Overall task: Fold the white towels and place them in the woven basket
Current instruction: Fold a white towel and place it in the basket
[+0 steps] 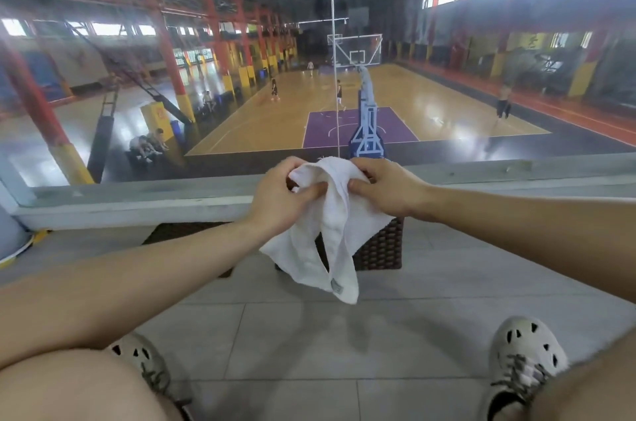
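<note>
Both hands hold 1 white towel [339,234] up in the air in front of the person, above the tiled floor [309,334].

The left hand [275,200] grips the towel's upper left part. Its fingers are curled in over the cloth and its thumb [311,191] presses the fabric from the front, so the towel is pinched between them. The right hand [389,188] holds the upper right part the same way: its thumb [359,185] lies flat on the front and the other fingers are wrapped over the top edge behind it. The 2 hands are close together, with a bunched fold of cloth between the thumbs.

Below the hands the towel hangs loose in 2 uneven flaps that meet at the bottom, where a small grey label [335,285] shows. It is not yet folded flat.

The basket [380,250], dark brown and woven, stands on the floor just behind the hanging towel, against the grey ledge [137,200] of a large window. The towel covers most of it, and whether anything lies inside cannot be told.

2 pale shoes [526,351] rest on the tiles at the bottom of the view.
</note>
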### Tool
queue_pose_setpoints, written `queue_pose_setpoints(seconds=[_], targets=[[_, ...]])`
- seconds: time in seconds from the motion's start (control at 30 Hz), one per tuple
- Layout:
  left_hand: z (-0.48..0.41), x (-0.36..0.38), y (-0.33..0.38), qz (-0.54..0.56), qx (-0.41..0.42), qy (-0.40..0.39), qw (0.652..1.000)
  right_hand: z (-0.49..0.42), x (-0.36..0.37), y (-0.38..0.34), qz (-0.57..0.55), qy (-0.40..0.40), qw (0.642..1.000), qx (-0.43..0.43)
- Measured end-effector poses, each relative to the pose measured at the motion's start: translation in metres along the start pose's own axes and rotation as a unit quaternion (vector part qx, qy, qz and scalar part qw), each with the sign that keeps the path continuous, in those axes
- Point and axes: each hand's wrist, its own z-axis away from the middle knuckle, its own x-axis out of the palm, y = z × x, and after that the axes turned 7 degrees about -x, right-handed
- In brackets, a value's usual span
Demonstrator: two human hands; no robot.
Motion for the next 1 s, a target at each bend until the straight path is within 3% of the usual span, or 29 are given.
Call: queue_pose_setpoints(seconds=[0.3, 0.33, 0.43, 0.5, 0.53, 0.6, 0.67, 0.8, 0.9, 1.0], targets=[[-0.023, 0.000, 0.039, 0.003, 0.024, 0.078, 0.997, 0.019, -0.020, 0.015, 0.071, 0.077, 0.988, 0.110], [-0.025, -0.001, 0.043, 0.013, 0.009, 0.100, 0.995, 0.019, -0.025, 0.024, 0.098, 0.065, 0.983, 0.139], [-0.032, -0.005, 0.049, 0.048, -0.024, 0.142, 0.988, 0.028, -0.040, 0.038, 0.263, -0.080, 0.937, 0.215], [-0.035, -0.003, 0.048, 0.040, -0.040, 0.146, 0.988, 0.038, -0.043, 0.033, 0.330, -0.121, 0.910, 0.222], [-0.036, -0.001, 0.046, 0.032, -0.045, 0.138, 0.989, 0.041, -0.041, 0.028, 0.328, -0.092, 0.921, 0.187], [-0.035, 0.004, 0.041, 0.026, -0.038, 0.111, 0.993, 0.041, -0.032, 0.021, 0.195, 0.000, 0.972, 0.128], [-0.034, 0.008, 0.038, 0.031, -0.027, 0.087, 0.995, 0.032, -0.017, 0.010, 0.046, -0.003, 0.993, 0.109], [-0.026, 0.012, 0.045, 0.046, 0.010, 0.013, 0.999, 0.018, 0.020, -0.001, -0.014, -0.022, 0.998, 0.054], [-0.022, 0.009, 0.047, 0.034, 0.041, 0.001, 0.999, 0.005, 0.013, -0.006, -0.019, 0.063, 0.996, 0.057], [-0.021, -0.002, 0.042, 0.095, -0.042, -0.053, 0.993, -0.001, -0.004, -0.011, -0.051, 0.160, 0.984, 0.065]])
